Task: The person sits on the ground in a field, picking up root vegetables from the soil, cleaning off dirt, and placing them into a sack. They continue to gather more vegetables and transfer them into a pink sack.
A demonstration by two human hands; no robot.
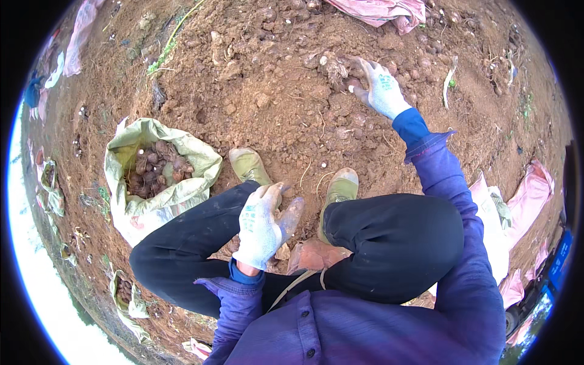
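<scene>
My right hand (381, 89), in a soiled white work glove, reaches out to the upper right and grips a dirt-covered root clump (336, 70) at the soil. Around it on the brown earth lie several round brown corms (424, 61). My left hand (268, 223), gloved the same way, hovers above my left leg near the knees, thumb and fingers apart and holding nothing. To its left stands a pale green woven sack (196, 150) with its rim rolled back, partly filled with brown corms (155, 166).
My green shoes (248, 165) rest on loose soil. A pink sack (383, 11) lies at the top; pink and white sacks (529, 196) lie at the right. More filled sacks (123, 292) stand at the left. A blue vehicle (560, 260) shows at the right rim.
</scene>
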